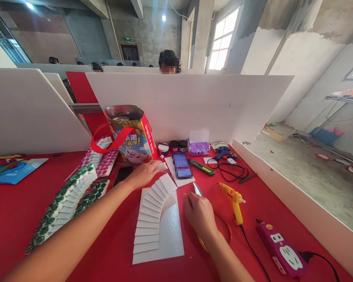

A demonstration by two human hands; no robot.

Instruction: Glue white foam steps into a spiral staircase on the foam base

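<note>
Overlapping white strips (148, 223) form a curved fan on a glossy white sheet (171, 225) in front of me. Beyond its far end, my left hand (145, 173) reaches out with its fingertips closed on a small stack of white strips (161, 167). My right hand (200, 213) is just right of the fan, its fingers curled in; whatever they may hold is hidden. Beneath it lies a pair of scissors (197, 189), mostly covered, with a blade tip and parts of the handles showing.
A phone (182, 166), a green cutter (202, 167) and a colourful bag (135, 141) stand or lie beyond my hands. To the right are a yellow glue gun (234, 201) and a purple power strip (282, 246). Green-trimmed strips (63, 207) lie left; white partitions (194, 102) border the table.
</note>
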